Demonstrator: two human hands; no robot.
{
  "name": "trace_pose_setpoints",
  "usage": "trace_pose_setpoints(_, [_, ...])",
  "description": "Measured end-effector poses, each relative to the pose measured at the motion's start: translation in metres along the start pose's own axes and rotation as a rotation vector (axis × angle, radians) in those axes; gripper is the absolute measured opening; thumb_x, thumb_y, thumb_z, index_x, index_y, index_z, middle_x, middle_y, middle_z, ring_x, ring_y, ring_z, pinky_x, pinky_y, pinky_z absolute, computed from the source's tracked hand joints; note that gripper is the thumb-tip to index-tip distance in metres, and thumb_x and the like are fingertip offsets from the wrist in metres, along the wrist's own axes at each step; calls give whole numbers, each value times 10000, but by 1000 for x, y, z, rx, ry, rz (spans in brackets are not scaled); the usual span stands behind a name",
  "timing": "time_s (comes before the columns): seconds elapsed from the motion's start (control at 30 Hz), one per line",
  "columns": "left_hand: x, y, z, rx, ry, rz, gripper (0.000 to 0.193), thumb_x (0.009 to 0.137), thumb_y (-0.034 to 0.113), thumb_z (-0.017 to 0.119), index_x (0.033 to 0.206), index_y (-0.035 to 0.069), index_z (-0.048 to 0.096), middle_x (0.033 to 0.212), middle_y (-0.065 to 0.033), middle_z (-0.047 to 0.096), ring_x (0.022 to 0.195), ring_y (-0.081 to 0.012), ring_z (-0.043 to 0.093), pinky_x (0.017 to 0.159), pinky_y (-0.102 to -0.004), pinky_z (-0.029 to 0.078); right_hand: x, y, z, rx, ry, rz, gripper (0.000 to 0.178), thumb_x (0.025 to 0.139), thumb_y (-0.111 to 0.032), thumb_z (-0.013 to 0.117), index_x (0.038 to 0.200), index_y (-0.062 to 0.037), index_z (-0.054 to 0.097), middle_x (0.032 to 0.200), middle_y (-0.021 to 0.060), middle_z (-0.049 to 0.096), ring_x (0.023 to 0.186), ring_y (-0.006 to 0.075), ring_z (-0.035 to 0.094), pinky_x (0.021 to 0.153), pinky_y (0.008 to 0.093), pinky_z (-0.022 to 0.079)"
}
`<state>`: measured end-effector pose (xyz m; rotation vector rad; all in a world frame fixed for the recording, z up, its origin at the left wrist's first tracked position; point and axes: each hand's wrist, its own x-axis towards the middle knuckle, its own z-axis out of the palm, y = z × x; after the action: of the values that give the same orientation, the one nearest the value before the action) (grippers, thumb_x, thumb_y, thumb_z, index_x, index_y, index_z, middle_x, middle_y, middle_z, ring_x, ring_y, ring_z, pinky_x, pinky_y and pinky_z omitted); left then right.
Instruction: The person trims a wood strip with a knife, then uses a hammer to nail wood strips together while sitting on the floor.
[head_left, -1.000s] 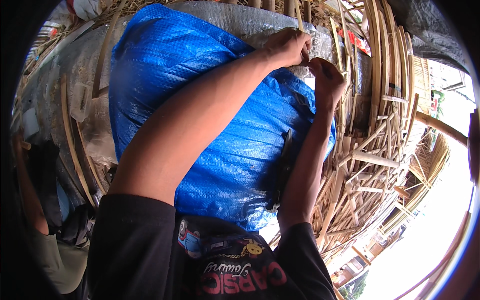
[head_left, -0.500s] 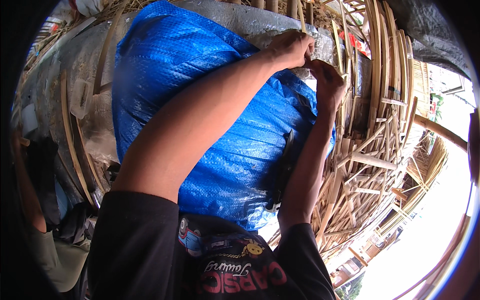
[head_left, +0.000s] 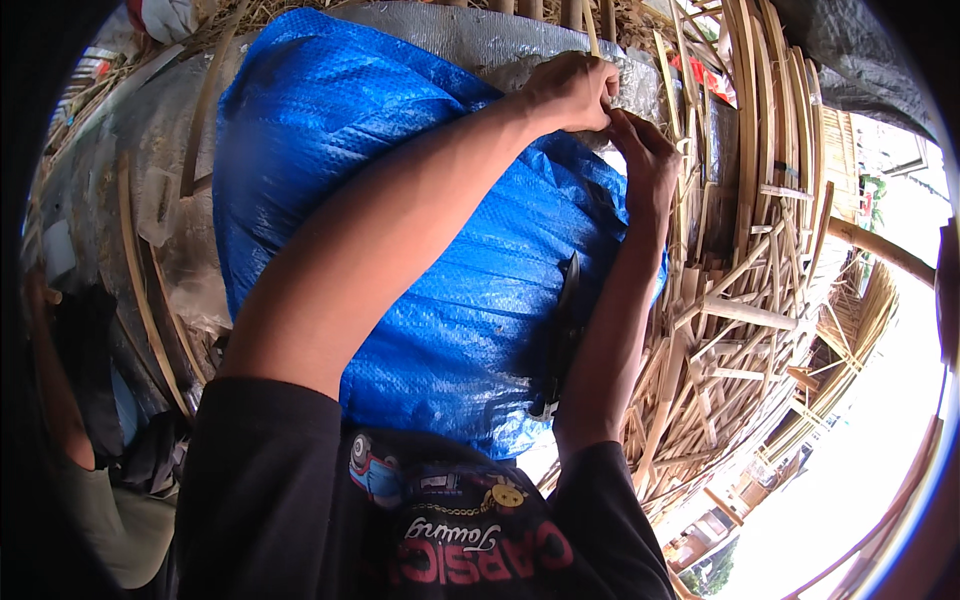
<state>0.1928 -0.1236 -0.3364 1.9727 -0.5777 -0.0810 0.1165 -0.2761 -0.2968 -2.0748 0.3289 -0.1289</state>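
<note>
Blue woven plastic tarp (head_left: pixel 420 290) covers my lap and spreads out in front of me. Beyond its far right part, my left hand (head_left: pixel 575 92) and my right hand (head_left: pixel 648 150) meet with fingers pinched together. What they hold between the fingertips is too small and hidden to make out. A thin pale strip (head_left: pixel 590 30) rises just behind my left hand; whether it is held cannot be told. On the tarp beside my right forearm lies a narrow dark tool (head_left: pixel 562 345) with a pointed end, resembling a knife.
Split bamboo strips (head_left: pixel 745 360) lie in a tangled pile to the right, with longer slats (head_left: pixel 765 130) behind. Grey sheeting (head_left: pixel 430 35) stretches beyond the tarp. At the far left is another person's arm (head_left: pixel 60 390), near a dark cloth (head_left: pixel 85 340).
Both hands have shifted slightly left, still close together. My right fingers look a little more extended toward the left hand. The view has moved slightly.
</note>
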Motion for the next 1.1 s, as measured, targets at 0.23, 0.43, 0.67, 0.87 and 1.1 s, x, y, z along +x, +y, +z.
trace_pose_setpoints(0.23, [-2,-3,-1,21,45,78,283,694,117,765,940,84,630,864,-97,743,820,-249,720,727,-353,555,-3,-9,1,26,-95,31,372,901,-233,689,1135,57,686,999,131,713,937,161,665,892,283,514])
trace_pose_setpoints(0.43, [-3,0,-1,14,22,55,280,723,107,752,969,94,620,832,-97,737,803,-262,717,718,-368,547,-2,-9,1,129,-131,106,345,915,-216,666,1144,41,686,1053,134,703,974,168,657,939,296,504])
trace_pose_setpoints(0.67, [-5,-1,2,25,103,103,309,756,66,723,1022,89,569,827,-103,723,793,-288,708,705,-389,536,1,-4,0,166,-172,157,390,910,-225,684,1195,39,656,1099,129,691,1019,169,640,972,298,483])
trace_pose_setpoints(0.87, [-2,2,10,30,142,241,380,723,96,784,999,91,523,755,-84,689,736,-265,696,629,-386,528,-6,-29,-32,135,-203,110,499,875,-306,725,1198,66,643,1055,131,706,954,175,662,887,289,508])
trace_pose_setpoints(1.1, [-2,-6,5,14,25,150,389,746,87,789,1008,80,502,743,-55,693,721,-239,695,613,-380,514,-133,-102,-91,-511,-382,310,331,800,-306,820,941,-26,715,842,74,707,676,113,626,679,252,510])
